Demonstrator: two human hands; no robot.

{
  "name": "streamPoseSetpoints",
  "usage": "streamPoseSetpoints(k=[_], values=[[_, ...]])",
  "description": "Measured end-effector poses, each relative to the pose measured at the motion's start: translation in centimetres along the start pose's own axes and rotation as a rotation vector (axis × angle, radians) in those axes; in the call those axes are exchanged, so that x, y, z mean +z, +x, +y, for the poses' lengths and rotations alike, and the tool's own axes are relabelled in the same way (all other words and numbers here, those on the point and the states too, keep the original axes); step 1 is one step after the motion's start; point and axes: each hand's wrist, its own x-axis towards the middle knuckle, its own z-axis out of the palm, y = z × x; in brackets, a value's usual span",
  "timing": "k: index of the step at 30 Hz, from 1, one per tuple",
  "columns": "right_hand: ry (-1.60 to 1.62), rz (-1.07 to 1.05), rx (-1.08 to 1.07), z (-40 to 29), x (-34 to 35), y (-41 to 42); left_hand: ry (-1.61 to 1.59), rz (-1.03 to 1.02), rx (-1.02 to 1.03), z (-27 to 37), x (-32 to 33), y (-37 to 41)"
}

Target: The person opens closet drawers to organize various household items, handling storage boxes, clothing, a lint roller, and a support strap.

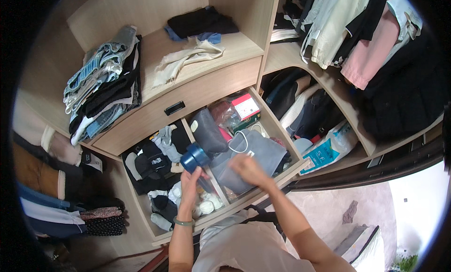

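My left hand (190,185) grips a clear bottle with a dark blue lid (195,156), tilted above the divider of an open wooden drawer (243,205). Rolled dark and white socks (155,163) fill the left compartment under that hand. Over the right compartment my right hand (245,168) is blurred, with its fingers curled above a grey fabric bag (266,150). Whether it pinches the fabric, I cannot tell. A white cord loop (239,141) lies at the bag's far edge. Behind it sits a dark grey pouch (208,131).
A red-and-white box (245,106) lies at the drawer's back. Above are a shut drawer front with a black handle (174,108), folded jeans (102,71) and a cream cloth (190,59) on the shelf. Clothes hang at right, near a plastic-wrapped pack (322,152).
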Motion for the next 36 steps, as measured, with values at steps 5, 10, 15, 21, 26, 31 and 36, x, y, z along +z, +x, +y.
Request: streamPoseSetpoints(k=[5, 10, 15, 21, 26, 31, 36], values=[[-0.613, -0.102, 0.273, 0.3, -1.5, 0.0, -0.313, 0.129, 0.098, -0.6, -2.9, 0.8], [-1.074, 0.108, 0.196, 3.3, 6.8, -1.6, -0.481, 0.224, -0.002, -3.0, -3.4, 1.1], [-0.670, 0.231, 0.469, 4.5, 3.3, 1.7, -0.211, 0.326, -0.169, -5.0, -5.2, 1.9], [0.429, 0.586, 0.466, -0.6, -7.0, -1.6, 0.522, 0.404, 0.050, -8.0, -6.1, 2.1], [0.796, 0.625, 0.300, -3.2, -10.8, -5.2, 0.807, 0.594, 0.260, -3.9, -2.9, 1.5], [1.193, 0.587, 0.238, -2.3, -14.1, -8.3, 0.835, 0.520, 0.642, -0.5, -0.2, 0.6], [1.311, 0.656, 0.028, -4.4, -15.6, -9.1, 0.919, -0.071, 0.592, 0.7, 7.7, 0.2]])
